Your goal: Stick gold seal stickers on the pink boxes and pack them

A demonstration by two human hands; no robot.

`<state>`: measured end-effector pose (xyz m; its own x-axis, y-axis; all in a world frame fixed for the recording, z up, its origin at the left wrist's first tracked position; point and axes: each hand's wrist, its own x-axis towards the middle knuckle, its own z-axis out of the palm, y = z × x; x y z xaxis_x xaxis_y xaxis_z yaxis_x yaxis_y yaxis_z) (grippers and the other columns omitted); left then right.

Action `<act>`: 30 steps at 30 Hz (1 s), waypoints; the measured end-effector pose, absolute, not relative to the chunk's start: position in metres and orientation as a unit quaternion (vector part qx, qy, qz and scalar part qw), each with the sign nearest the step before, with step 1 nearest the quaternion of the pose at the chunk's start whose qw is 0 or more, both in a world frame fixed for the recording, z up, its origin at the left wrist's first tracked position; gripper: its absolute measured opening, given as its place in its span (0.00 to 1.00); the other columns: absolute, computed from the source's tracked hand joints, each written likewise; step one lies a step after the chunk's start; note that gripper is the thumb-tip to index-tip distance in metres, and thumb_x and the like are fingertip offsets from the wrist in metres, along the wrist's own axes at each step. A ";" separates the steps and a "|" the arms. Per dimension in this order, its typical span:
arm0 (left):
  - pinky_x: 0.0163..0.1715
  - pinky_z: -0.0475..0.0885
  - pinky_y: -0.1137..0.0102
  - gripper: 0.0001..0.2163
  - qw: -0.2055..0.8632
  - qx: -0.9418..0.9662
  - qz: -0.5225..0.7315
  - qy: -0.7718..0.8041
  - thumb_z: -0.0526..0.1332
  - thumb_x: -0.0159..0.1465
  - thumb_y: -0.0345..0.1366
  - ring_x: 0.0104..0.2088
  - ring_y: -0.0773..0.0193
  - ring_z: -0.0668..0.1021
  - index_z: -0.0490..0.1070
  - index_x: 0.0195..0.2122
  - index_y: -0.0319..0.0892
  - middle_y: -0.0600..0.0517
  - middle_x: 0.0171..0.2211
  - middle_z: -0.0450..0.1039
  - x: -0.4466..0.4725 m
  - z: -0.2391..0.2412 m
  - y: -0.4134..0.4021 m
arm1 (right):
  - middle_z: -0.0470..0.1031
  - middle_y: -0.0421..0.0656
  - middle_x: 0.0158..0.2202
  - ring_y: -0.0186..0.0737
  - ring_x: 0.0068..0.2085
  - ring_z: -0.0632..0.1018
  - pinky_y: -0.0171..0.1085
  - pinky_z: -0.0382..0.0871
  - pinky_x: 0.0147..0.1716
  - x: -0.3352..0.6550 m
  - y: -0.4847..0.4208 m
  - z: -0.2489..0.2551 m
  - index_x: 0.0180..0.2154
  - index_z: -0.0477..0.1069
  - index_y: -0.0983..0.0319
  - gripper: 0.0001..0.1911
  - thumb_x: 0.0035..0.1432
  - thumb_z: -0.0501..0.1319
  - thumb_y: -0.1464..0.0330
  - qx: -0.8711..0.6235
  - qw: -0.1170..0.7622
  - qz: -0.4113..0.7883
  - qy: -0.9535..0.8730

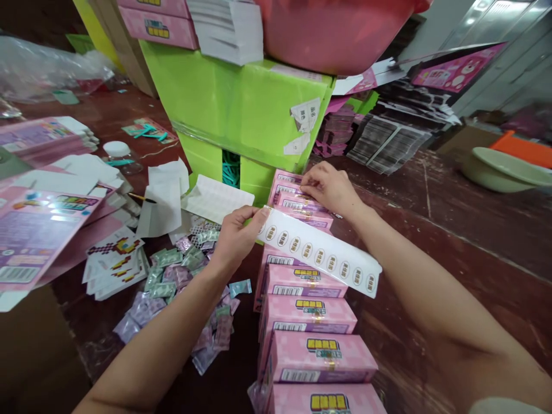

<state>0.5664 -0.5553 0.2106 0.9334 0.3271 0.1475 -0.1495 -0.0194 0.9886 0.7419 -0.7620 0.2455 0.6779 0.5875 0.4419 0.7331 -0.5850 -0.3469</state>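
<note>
Strip [321, 251]: held slanted above boxes [323, 357]
Left hand [237, 231]: strip's left end pinched in grip
Right hand [328, 187]: held at far boxes, fingertips bunched; whether anything is gripped can't be told
Sachets [175, 277]: heaped left of boxes

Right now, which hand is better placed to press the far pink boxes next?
Probably the right hand: it is at the far pink boxes, though whether it pinches anything is unclear. The left hand is occupied, pinching one end of the white sticker strip.
</note>
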 end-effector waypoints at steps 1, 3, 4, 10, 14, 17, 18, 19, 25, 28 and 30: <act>0.29 0.64 0.73 0.14 0.700 0.690 0.171 0.064 0.67 0.63 0.47 0.29 0.66 0.70 0.79 0.29 0.41 0.53 0.28 0.74 0.566 0.212 -0.556 | 0.77 0.45 0.47 0.48 0.47 0.78 0.55 0.64 0.55 0.742 -0.764 0.250 0.41 0.81 0.56 0.05 0.64 0.66 0.65 -0.889 0.222 -0.130 -0.378; 0.29 0.64 0.72 0.14 0.703 0.689 0.170 0.056 0.66 0.64 0.47 0.29 0.66 0.69 0.79 0.29 0.41 0.53 0.27 0.74 0.565 0.216 -0.558 | 0.78 0.45 0.47 0.52 0.52 0.77 0.58 0.62 0.57 0.742 -0.768 0.261 0.43 0.83 0.52 0.08 0.67 0.65 0.62 -0.898 0.194 -0.092 -0.383; 0.29 0.63 0.72 0.15 0.701 0.691 0.169 0.050 0.66 0.65 0.47 0.28 0.66 0.69 0.79 0.28 0.41 0.53 0.27 0.73 0.564 0.218 -0.559 | 0.78 0.45 0.47 0.52 0.52 0.77 0.56 0.64 0.56 0.740 -0.769 0.268 0.44 0.84 0.51 0.09 0.67 0.65 0.59 -0.894 0.208 -0.067 -0.391; 0.31 0.65 0.71 0.15 0.681 0.709 0.183 0.011 0.67 0.65 0.46 0.30 0.65 0.71 0.78 0.26 0.41 0.53 0.27 0.73 0.560 0.228 -0.569 | 0.82 0.42 0.38 0.42 0.38 0.79 0.41 0.73 0.39 0.685 -0.751 0.296 0.38 0.83 0.56 0.18 0.59 0.70 0.48 -0.768 0.445 0.154 -0.434; 0.30 0.69 0.71 0.20 0.791 0.597 0.123 0.048 0.70 0.61 0.54 0.27 0.66 0.73 0.77 0.27 0.40 0.52 0.26 0.75 0.564 0.223 -0.571 | 0.81 0.43 0.37 0.39 0.38 0.79 0.40 0.75 0.39 0.661 -0.743 0.297 0.35 0.79 0.59 0.19 0.56 0.73 0.50 -0.726 0.544 0.121 -0.404; 0.31 0.74 0.70 0.23 0.844 0.509 0.128 0.113 0.78 0.50 0.55 0.26 0.65 0.76 0.78 0.27 0.39 0.51 0.24 0.77 0.565 0.218 -0.561 | 0.81 0.43 0.41 0.40 0.40 0.79 0.41 0.75 0.40 0.686 -0.752 0.294 0.38 0.76 0.58 0.19 0.57 0.72 0.51 -0.734 0.583 0.033 -0.347; 0.32 0.75 0.70 0.23 0.845 0.498 0.144 0.130 0.80 0.47 0.54 0.27 0.65 0.77 0.78 0.26 0.38 0.51 0.24 0.77 0.564 0.218 -0.556 | 0.81 0.43 0.40 0.40 0.40 0.78 0.40 0.74 0.40 0.701 -0.755 0.291 0.38 0.75 0.58 0.19 0.57 0.71 0.51 -0.745 0.575 0.014 -0.337; 0.33 0.75 0.70 0.23 0.844 0.492 0.159 0.142 0.81 0.44 0.52 0.27 0.65 0.77 0.78 0.26 0.38 0.51 0.24 0.77 0.561 0.219 -0.551 | 0.80 0.43 0.39 0.39 0.38 0.77 0.40 0.73 0.38 0.717 -0.758 0.287 0.37 0.75 0.59 0.18 0.56 0.72 0.52 -0.761 0.556 0.008 -0.333; 0.31 0.78 0.71 0.15 0.821 0.501 0.160 0.223 0.79 0.49 0.44 0.29 0.62 0.80 0.80 0.28 0.39 0.49 0.27 0.80 0.509 0.239 -0.520 | 0.79 0.43 0.33 0.41 0.34 0.75 0.39 0.70 0.35 0.783 -0.752 0.251 0.32 0.73 0.61 0.11 0.54 0.69 0.61 -0.846 0.412 0.034 -0.337; 0.29 0.78 0.76 0.10 0.806 0.479 0.160 0.310 0.78 0.51 0.37 0.29 0.65 0.79 0.81 0.30 0.41 0.52 0.29 0.80 0.462 0.244 -0.500 | 0.80 0.44 0.36 0.42 0.37 0.76 0.41 0.70 0.39 0.787 -0.746 0.243 0.32 0.74 0.61 0.07 0.55 0.68 0.64 -0.871 0.351 -0.037 -0.343; 0.27 0.79 0.77 0.08 0.784 0.459 0.159 0.386 0.76 0.52 0.34 0.28 0.66 0.78 0.81 0.32 0.42 0.53 0.30 0.80 0.426 0.239 -0.486 | 0.80 0.45 0.38 0.44 0.39 0.77 0.42 0.70 0.42 0.785 -0.745 0.241 0.34 0.75 0.61 0.06 0.57 0.68 0.65 -0.881 0.306 -0.083 -0.350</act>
<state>0.4262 -0.4856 0.2392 0.6509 0.6043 -0.4595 0.1049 0.5279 0.8428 0.7847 -0.7450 0.2411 0.7407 0.5672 0.3601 0.6683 -0.5668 -0.4817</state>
